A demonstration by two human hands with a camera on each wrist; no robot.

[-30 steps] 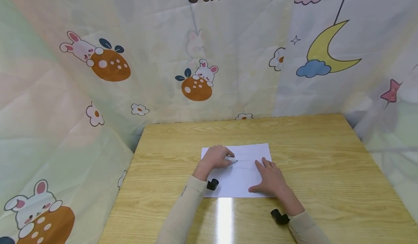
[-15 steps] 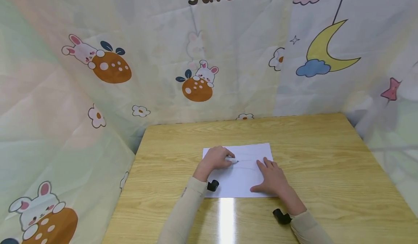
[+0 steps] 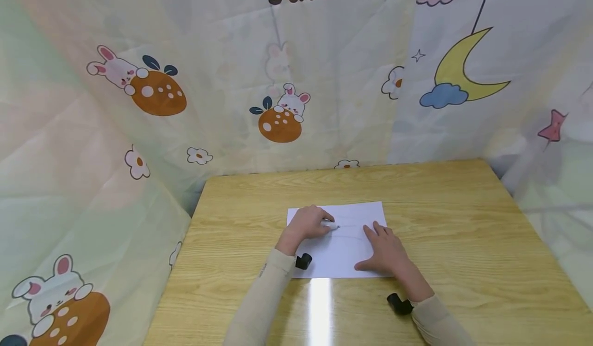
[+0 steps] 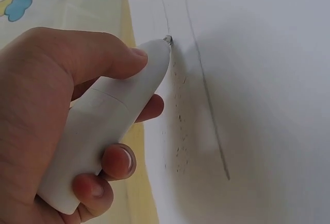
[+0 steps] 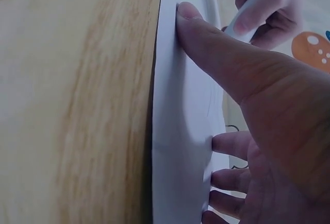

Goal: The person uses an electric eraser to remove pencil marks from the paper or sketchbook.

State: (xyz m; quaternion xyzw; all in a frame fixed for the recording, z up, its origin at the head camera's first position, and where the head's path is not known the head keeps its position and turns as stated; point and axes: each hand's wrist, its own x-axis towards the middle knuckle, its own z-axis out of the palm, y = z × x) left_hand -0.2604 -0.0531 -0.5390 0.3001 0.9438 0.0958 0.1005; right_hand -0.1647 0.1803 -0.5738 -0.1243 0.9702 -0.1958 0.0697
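Observation:
A white sheet of paper (image 3: 324,263) lies on the wooden table. My left hand (image 3: 307,223) grips a thick white electric eraser (image 4: 111,103), thumb on top and fingers curled beneath. Its small tip meets the paper at the end of a faint pencil line (image 4: 165,13). Dark crumbs (image 4: 179,118) are scattered behind the tip, and a longer grey pencil line (image 4: 206,90) runs beside them. On the sheet's right part, my right hand (image 3: 384,251) rests with fingers spread; its thumb (image 5: 193,20) touches the paper near the front edge.
The wooden table (image 3: 231,232) extends around the sheet on all sides. Printed cloth (image 3: 222,78) hangs behind and beside it. A black wrist device (image 3: 399,305) sits by the right wrist, another (image 3: 303,261) by the left.
The left hand and the eraser's tip have edged very slightly right along the faint line. The right hand stays in place on the paper; the head view has shifted a little.

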